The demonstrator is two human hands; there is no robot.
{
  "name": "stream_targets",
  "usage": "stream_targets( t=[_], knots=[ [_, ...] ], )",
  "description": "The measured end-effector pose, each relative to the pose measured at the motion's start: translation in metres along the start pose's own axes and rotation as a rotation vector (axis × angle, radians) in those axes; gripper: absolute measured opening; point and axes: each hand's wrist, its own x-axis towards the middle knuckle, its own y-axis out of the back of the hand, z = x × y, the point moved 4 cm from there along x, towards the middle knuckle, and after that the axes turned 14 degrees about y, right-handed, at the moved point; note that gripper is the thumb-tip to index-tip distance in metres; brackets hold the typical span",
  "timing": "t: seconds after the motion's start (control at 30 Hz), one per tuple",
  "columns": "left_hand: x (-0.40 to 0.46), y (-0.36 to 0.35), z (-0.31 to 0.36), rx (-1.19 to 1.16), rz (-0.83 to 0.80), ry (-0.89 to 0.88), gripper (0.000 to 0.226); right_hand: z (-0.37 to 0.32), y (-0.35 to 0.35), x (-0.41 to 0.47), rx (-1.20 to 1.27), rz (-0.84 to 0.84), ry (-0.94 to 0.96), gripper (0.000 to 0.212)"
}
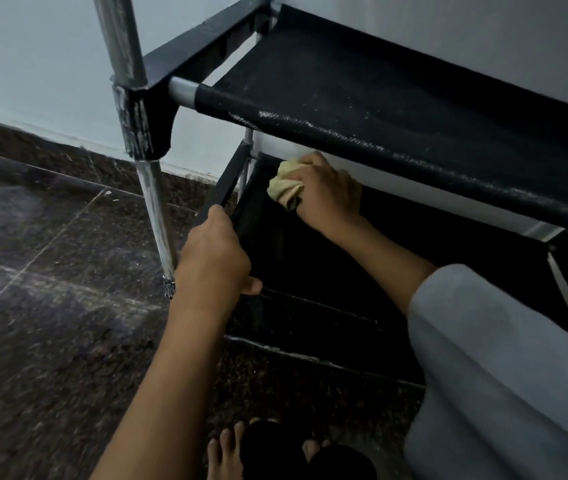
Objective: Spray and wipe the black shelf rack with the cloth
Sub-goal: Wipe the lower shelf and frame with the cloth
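The black shelf rack [362,84] stands against a pale wall, with fabric tiers on metal tubes. My right hand [327,194] reaches under the upper tier and grips a crumpled yellow cloth [284,185], pressed near the back left corner of the lower black tier [310,258]. My left hand [213,258] curls round the left side bar of that lower tier, close to the scuffed chrome front post [156,216]. No spray bottle is in view.
Dark speckled stone floor [50,289] spreads to the left and front. My grey-clad knee [504,368] fills the lower right. My bare toes and dark sandals [275,452] show at the bottom edge. The upper tier hangs low over my right hand.
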Motion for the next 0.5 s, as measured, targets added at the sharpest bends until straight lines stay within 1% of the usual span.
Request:
stream_targets(
  t=[0.07,0.2,0.27,0.3,0.4,0.5],
  knots=[
    [0.001,-0.001,-0.001,-0.003,0.010,-0.008,0.069,-0.010,0.002,-0.012,0.035,-0.065,0.044,0.046],
    [0.006,-0.002,-0.004,-0.031,0.032,-0.002,0.062,-0.047,0.010,-0.060,0.089,-0.215,0.347,0.051],
    [0.008,-0.001,-0.005,-0.044,0.033,-0.001,0.055,-0.049,0.014,-0.085,0.080,-0.246,0.428,0.057],
    [0.007,-0.001,-0.004,-0.043,0.031,-0.002,0.056,-0.043,0.015,-0.095,0.084,-0.252,0.427,0.059],
    [0.004,-0.002,-0.004,-0.023,0.020,-0.014,0.069,-0.013,0.017,-0.117,0.159,-0.257,0.341,0.063],
    [0.003,-0.001,-0.005,-0.018,0.007,-0.031,0.074,-0.003,0.014,-0.129,0.166,-0.194,0.318,0.059]
  ],
)
